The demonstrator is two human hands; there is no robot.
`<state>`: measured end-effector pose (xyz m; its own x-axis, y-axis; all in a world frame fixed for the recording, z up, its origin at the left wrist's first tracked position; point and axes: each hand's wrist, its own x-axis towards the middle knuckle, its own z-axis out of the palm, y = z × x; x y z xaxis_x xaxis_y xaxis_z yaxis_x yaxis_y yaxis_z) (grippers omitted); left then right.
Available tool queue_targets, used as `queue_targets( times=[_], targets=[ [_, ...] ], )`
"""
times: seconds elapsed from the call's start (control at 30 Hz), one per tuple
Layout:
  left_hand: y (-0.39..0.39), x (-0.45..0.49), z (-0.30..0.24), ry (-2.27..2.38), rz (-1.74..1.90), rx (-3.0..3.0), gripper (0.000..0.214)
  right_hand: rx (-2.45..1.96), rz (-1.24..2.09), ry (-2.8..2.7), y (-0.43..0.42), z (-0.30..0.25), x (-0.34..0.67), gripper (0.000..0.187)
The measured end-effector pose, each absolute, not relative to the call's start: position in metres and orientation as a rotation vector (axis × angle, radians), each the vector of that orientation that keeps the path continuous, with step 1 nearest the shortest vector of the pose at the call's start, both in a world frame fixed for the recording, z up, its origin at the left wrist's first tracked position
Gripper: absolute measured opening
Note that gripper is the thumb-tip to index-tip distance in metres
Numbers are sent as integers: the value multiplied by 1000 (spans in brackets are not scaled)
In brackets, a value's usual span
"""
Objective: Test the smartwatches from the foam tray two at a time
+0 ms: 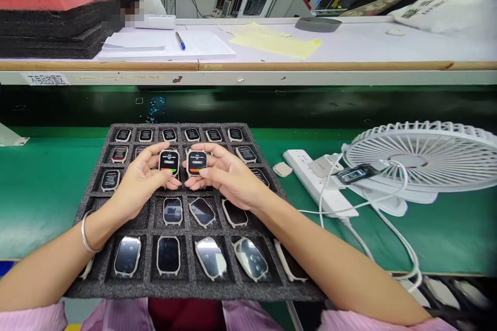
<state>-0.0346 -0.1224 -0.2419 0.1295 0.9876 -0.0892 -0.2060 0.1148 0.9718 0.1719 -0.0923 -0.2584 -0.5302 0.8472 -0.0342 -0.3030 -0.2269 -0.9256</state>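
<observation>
My left hand (144, 177) grips a smartwatch body (169, 159) without a strap, its thumb on the lower part of the lit screen. A second, like smartwatch body (197, 159) is held by my right hand (229, 173), thumb also low on the screen. Both screens show white text, a grey button and a red-green strip at the bottom. The two watches are side by side above a dark grey foam tray (149, 274). More watches lie in the tray's compartments: the far rows show lit text, while the near rows have dark screens. My hands and forearms hide some compartments.
To the right are a white power strip (310, 178), a white fan (423, 158), cables and a small black device (357, 173). A raised shelf (272, 54) behind carries foam blocks (54, 10), papers and a pen (180, 40). Other people are beyond it.
</observation>
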Motion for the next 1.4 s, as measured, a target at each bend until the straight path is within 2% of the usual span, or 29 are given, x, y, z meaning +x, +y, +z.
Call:
queue_targets(
  times=[0.47, 0.67, 0.83, 0.93, 1.03, 1.13, 1.2, 1.3, 1.4],
  targets=[
    [-124, -36, -242, 989, 1107, 1092, 53, -716, 1778, -1320, -93, -257, 170, 46],
    [-125, -36, -242, 1075, 1107, 1085, 30, -849, 1746, -1343, -94, -254, 169, 28],
    [-123, -35, -242, 1138, 1134, 1225, 26, -886, 1817, -1238, -91, -255, 169, 19],
    [-124, -36, -238, 1091, 1106, 1226, 39, -853, 1885, -1188, -91, -255, 168, 28],
    [-131, -48, -232, 1037, 1004, 1245, 53, -797, 1913, -1266, -96, -254, 164, 44],
    [-147, -78, -229, 1102, 897, 1298, 57, -742, 1904, -1444, -105, -255, 156, 62],
    [-161, -106, -231, 1195, 869, 1344, 58, -721, 1908, -1588, -113, -255, 147, 60],
    [-183, -149, -238, 1429, 849, 1531, 54, -764, 1680, -2009, -123, -254, 128, 49],
    [-198, -178, -250, 1683, 759, 1804, 50, -808, 1012, -2457, -131, -253, 102, 43]
  ],
)
